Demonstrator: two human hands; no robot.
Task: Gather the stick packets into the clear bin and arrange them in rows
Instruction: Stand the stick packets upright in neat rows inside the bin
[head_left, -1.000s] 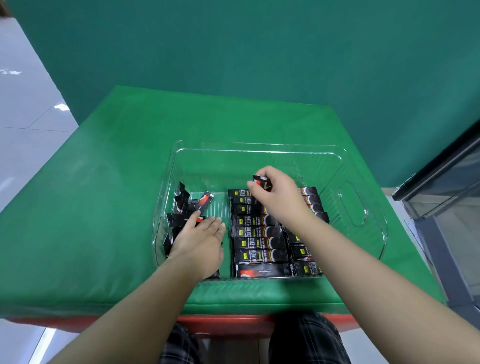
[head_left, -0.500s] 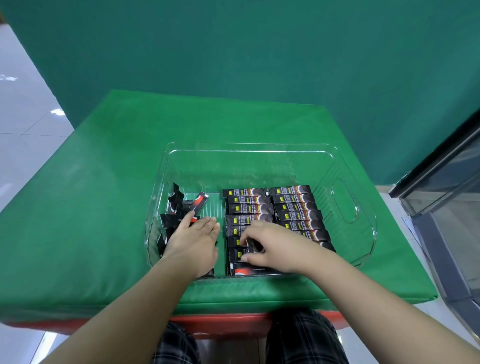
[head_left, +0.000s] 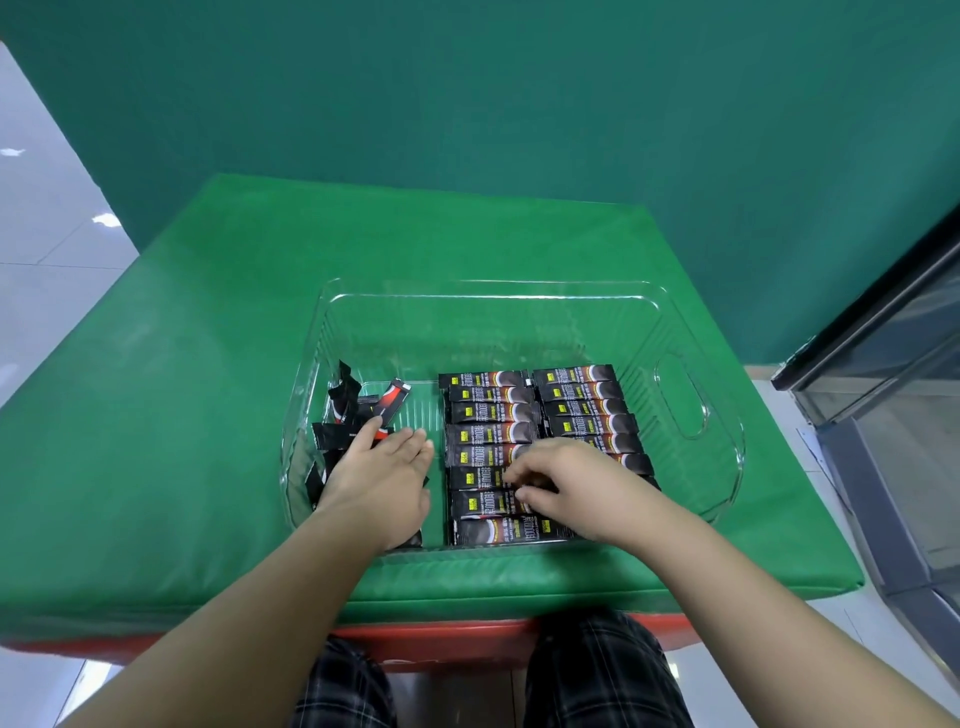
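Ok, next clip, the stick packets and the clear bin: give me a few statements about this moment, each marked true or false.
1. The clear bin sits on a green surface. True.
2. The stick packets are neatly rowed on the bin's left side. False: the tidy rows fill the middle and right; the left holds a loose pile.
3. The left hand lies flat, fingers straight, on the loose pile. True.
4. The right hand hovers outside the bin. False: it is inside, fingers curled over the rows near the front.
5. Packets lie scattered on the green surface. False: all visible packets are in the bin.
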